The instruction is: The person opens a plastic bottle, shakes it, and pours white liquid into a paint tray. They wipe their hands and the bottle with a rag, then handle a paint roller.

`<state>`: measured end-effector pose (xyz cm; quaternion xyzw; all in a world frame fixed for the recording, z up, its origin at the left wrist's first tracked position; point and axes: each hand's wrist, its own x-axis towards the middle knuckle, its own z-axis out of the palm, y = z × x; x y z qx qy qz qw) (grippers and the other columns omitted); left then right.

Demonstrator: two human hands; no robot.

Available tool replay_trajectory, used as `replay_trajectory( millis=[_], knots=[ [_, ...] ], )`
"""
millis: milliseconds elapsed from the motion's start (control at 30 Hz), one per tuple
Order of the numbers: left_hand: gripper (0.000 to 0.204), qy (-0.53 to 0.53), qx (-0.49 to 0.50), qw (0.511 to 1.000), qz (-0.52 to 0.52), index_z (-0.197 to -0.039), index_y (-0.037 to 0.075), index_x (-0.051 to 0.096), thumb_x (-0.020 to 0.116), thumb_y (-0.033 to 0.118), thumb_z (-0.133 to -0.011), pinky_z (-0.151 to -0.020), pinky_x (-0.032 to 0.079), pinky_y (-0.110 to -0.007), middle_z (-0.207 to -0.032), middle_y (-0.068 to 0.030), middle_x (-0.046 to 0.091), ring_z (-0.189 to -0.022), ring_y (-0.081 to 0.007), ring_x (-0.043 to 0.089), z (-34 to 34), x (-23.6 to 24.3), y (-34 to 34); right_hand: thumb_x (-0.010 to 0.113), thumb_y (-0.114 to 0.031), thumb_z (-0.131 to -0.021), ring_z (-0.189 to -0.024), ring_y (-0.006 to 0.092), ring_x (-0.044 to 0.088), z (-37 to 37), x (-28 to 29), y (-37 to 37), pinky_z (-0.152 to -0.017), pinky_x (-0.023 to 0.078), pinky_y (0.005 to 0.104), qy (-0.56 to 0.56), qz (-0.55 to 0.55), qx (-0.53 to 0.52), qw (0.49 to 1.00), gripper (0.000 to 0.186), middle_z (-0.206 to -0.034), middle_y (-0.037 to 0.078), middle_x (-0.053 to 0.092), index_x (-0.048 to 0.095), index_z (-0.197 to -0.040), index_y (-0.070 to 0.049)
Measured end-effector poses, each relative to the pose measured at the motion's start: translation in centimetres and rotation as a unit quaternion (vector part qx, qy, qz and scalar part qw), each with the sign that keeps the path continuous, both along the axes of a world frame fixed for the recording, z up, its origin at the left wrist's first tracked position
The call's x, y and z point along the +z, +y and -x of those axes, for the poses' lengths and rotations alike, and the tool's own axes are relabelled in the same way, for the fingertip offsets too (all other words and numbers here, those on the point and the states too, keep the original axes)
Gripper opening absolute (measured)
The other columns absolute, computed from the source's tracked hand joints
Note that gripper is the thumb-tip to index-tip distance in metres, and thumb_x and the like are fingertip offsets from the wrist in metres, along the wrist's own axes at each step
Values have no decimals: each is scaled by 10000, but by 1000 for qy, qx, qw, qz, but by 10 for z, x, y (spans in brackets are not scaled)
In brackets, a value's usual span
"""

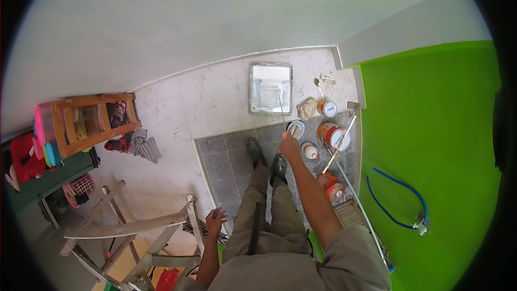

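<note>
My right hand (290,143) is closed round the handle of a paint roller (281,106). The roller's thin rod reaches into a rectangular paint tray (293,90), which holds white paint and lies on the pale floor tiles ahead of my feet. Just beyond my right hand stands a small open container (295,129) with something pale in it. My left hand (216,217) hangs low beside my left leg, near a wooden stepladder (129,230). Its fingers are loosely bent and apart, and I see nothing in them.
Paint cans (335,136), a white bottle (309,151), a crumpled cloth (307,108) and a long pole (355,205) crowd my right side. A green wall (425,140) with a blue hose (409,175) rises there. A wooden shelf (97,121) stands at left.
</note>
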<state>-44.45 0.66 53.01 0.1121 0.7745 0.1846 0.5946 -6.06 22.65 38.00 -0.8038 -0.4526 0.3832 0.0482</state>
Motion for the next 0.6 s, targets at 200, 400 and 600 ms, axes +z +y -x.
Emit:
replay_trajectory(
  millis=[200,400,600],
  knots=[
    [412,-4,-15,1000,18,-1314,-62,587,661,125,-954,-767,613,-351,-1112,-160,731,-918,-232,736,5,-6,-12,526,-198,-966,-978,505,674,11,24,-62,-867,519,587,-3,78,6,997,293,-1008,319,692,497,-1202,-27],
    [411,-16,-65,998,4,-1313,-62,586,665,124,-955,-770,611,-348,-1105,-165,732,-921,-236,735,-8,-11,5,517,-192,-961,-982,511,668,-34,-26,3,-876,520,588,-7,-36,-3,999,276,-1021,326,689,536,-1178,-23],
    [419,-3,-41,999,-1,-1321,-70,577,657,123,-958,-778,611,-352,-1109,-173,731,-935,-242,732,-2,0,6,512,-172,-935,-1005,516,659,-45,-7,-49,-873,512,601,-8,-3,34,999,317,-1037,321,689,538,-1198,2]
  ],
)
